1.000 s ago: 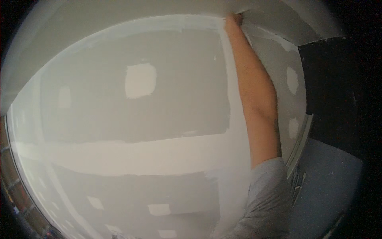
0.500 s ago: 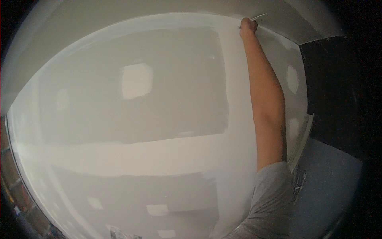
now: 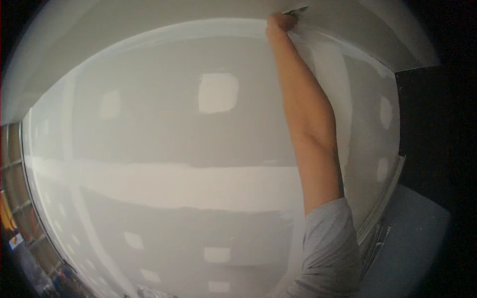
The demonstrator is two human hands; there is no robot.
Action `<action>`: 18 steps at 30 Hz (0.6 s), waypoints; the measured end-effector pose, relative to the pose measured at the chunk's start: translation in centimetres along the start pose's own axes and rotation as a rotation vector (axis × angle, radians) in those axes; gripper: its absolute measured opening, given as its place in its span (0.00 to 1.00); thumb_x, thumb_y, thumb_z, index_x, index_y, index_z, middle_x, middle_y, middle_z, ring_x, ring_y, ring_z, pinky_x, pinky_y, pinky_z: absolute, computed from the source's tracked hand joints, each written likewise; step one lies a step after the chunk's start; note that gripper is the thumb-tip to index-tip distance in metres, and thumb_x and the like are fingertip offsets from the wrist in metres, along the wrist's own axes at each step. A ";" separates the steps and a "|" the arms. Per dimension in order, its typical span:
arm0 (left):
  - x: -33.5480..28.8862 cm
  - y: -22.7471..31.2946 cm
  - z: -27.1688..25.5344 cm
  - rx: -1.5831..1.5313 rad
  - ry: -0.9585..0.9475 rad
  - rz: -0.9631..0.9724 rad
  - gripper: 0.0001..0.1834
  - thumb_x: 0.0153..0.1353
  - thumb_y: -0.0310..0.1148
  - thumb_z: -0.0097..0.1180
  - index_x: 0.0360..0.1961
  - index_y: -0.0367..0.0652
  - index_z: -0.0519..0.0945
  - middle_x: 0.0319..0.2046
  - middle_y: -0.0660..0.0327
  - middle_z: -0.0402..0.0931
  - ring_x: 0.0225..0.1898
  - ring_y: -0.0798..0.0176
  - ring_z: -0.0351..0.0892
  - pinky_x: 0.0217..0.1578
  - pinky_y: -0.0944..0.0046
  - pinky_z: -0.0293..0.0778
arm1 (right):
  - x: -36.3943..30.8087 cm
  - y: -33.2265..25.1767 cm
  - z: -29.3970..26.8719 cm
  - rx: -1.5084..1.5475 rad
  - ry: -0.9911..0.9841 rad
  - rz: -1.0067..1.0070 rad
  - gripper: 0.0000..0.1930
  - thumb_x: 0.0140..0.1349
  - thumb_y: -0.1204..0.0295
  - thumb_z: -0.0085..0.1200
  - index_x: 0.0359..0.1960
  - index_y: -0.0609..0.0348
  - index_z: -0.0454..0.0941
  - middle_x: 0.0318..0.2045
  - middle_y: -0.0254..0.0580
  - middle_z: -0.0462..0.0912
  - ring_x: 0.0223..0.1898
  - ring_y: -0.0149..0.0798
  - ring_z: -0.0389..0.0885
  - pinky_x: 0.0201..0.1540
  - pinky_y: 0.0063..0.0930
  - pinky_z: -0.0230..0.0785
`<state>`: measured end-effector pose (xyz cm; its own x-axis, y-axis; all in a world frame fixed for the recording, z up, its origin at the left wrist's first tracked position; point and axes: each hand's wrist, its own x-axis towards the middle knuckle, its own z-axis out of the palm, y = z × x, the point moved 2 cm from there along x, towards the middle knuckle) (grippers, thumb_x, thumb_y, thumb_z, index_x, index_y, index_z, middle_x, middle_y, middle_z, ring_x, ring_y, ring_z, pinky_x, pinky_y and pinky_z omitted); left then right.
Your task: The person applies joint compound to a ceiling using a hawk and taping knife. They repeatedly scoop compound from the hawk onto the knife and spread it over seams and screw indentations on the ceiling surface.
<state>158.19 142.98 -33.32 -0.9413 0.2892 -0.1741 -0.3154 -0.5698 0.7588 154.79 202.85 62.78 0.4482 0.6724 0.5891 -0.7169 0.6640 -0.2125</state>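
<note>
My right arm reaches up, and my right hand [image 3: 281, 23] is closed around a putty knife [image 3: 296, 11] at the top of the wall. The thin blade shows beyond the fingers, against the ceiling side of the corner; most of the handle is hidden in the hand. Below lies a grey drywall wall [image 3: 149, 134] with white bands of joint compound [image 3: 149, 181] and a square white patch [image 3: 218, 93]. My left hand is out of sight.
The ceiling [image 3: 198, 10] curves across the top. At right are a dark opening [image 3: 427, 119] and a blue-grey panel [image 3: 407, 233]. Framing [image 3: 12, 159] stands at the far left, with blurred objects below. Something small and dark [image 3: 154, 292] shows at the bottom edge.
My right hand has moved left along the wall's top edge with the putty knife, whose blade is now tilted differently. The view has turned, so the wall patches appear farther right.
</note>
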 end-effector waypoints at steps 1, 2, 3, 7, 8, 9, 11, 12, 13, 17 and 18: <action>0.3 -0.6 -1.1 0.095 -0.013 0.176 0.24 0.66 0.35 0.58 0.60 0.41 0.69 0.52 0.50 0.72 0.48 0.52 0.77 0.48 0.55 0.79 | -1.0 0.3 0.9 0.038 0.007 0.020 0.32 0.59 0.78 0.52 0.63 0.74 0.53 0.58 0.67 0.69 0.57 0.57 0.74 0.60 0.44 0.71; 0.5 -1.3 -2.3 0.188 -0.014 0.351 0.24 0.65 0.32 0.58 0.60 0.40 0.68 0.53 0.48 0.71 0.49 0.51 0.76 0.49 0.56 0.78 | -2.1 0.5 1.7 -0.002 -0.010 0.032 0.32 0.59 0.78 0.52 0.63 0.73 0.52 0.58 0.67 0.68 0.58 0.58 0.74 0.60 0.44 0.71; -1.1 -1.6 -2.2 0.314 0.062 0.479 0.24 0.65 0.32 0.58 0.60 0.39 0.68 0.53 0.48 0.71 0.49 0.52 0.76 0.49 0.56 0.78 | -7.2 1.0 3.1 -0.033 -0.059 0.082 0.33 0.59 0.78 0.52 0.64 0.73 0.51 0.58 0.68 0.68 0.58 0.58 0.73 0.60 0.44 0.71; -1.3 -0.4 -1.0 0.572 0.098 0.627 0.23 0.66 0.32 0.58 0.59 0.39 0.69 0.52 0.49 0.72 0.49 0.53 0.76 0.48 0.58 0.78 | -14.5 -0.1 4.7 -0.082 -0.058 -0.115 0.34 0.61 0.74 0.50 0.65 0.73 0.47 0.56 0.71 0.69 0.58 0.63 0.72 0.61 0.45 0.70; -0.8 0.1 -0.9 0.603 0.075 0.645 0.22 0.66 0.31 0.57 0.59 0.39 0.69 0.51 0.49 0.72 0.48 0.53 0.76 0.48 0.59 0.78 | -15.0 -0.1 5.0 -0.086 -0.048 -0.131 0.34 0.61 0.74 0.50 0.65 0.73 0.47 0.56 0.71 0.69 0.58 0.63 0.72 0.61 0.45 0.70; -0.2 0.7 -0.7 0.651 0.038 0.677 0.22 0.66 0.31 0.57 0.59 0.39 0.69 0.51 0.49 0.72 0.48 0.54 0.76 0.48 0.59 0.78 | -14.2 -0.5 5.1 -0.136 -0.013 -0.297 0.31 0.61 0.75 0.49 0.64 0.72 0.50 0.56 0.69 0.70 0.58 0.63 0.72 0.61 0.46 0.69; -0.2 2.0 0.0 0.774 0.024 0.741 0.21 0.66 0.31 0.57 0.59 0.39 0.70 0.51 0.49 0.73 0.48 0.54 0.76 0.48 0.60 0.78 | -16.9 -1.9 4.8 -0.183 0.003 -0.443 0.29 0.61 0.75 0.47 0.63 0.72 0.53 0.56 0.68 0.71 0.58 0.63 0.72 0.61 0.47 0.68; -1.3 2.2 0.2 0.795 0.054 0.740 0.21 0.66 0.31 0.57 0.58 0.39 0.70 0.50 0.49 0.73 0.48 0.55 0.76 0.48 0.61 0.78 | -21.8 -2.9 3.9 -0.086 -0.241 -0.328 0.27 0.61 0.76 0.47 0.62 0.72 0.56 0.55 0.65 0.72 0.58 0.61 0.72 0.62 0.46 0.66; -1.8 2.6 0.0 0.740 0.031 0.701 0.21 0.66 0.31 0.57 0.58 0.39 0.70 0.50 0.49 0.73 0.48 0.55 0.77 0.47 0.61 0.78 | -25.6 -4.0 1.7 0.006 -0.461 -0.221 0.26 0.61 0.76 0.46 0.61 0.72 0.60 0.54 0.62 0.74 0.59 0.59 0.71 0.63 0.46 0.63; -0.1 6.6 2.2 0.071 -0.327 -0.001 0.19 0.68 0.39 0.54 0.56 0.42 0.72 0.42 0.57 0.77 0.40 0.64 0.79 0.41 0.70 0.77 | -29.5 -5.5 -7.5 0.255 -0.585 -0.073 0.20 0.58 0.75 0.53 0.52 0.71 0.70 0.51 0.55 0.79 0.54 0.49 0.76 0.59 0.45 0.65; 0.7 7.3 3.5 0.063 -0.306 -0.021 0.19 0.68 0.39 0.54 0.56 0.42 0.72 0.42 0.57 0.77 0.40 0.64 0.79 0.41 0.70 0.77 | -31.3 -6.0 -11.4 0.427 -0.657 0.050 0.21 0.58 0.74 0.54 0.53 0.70 0.70 0.50 0.54 0.79 0.53 0.47 0.77 0.58 0.43 0.66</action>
<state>155.64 141.76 -25.71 -0.8519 0.5237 -0.0005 -0.3171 -0.5151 0.7963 151.16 181.53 36.70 0.0974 0.2783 0.9555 -0.9308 0.3653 -0.0115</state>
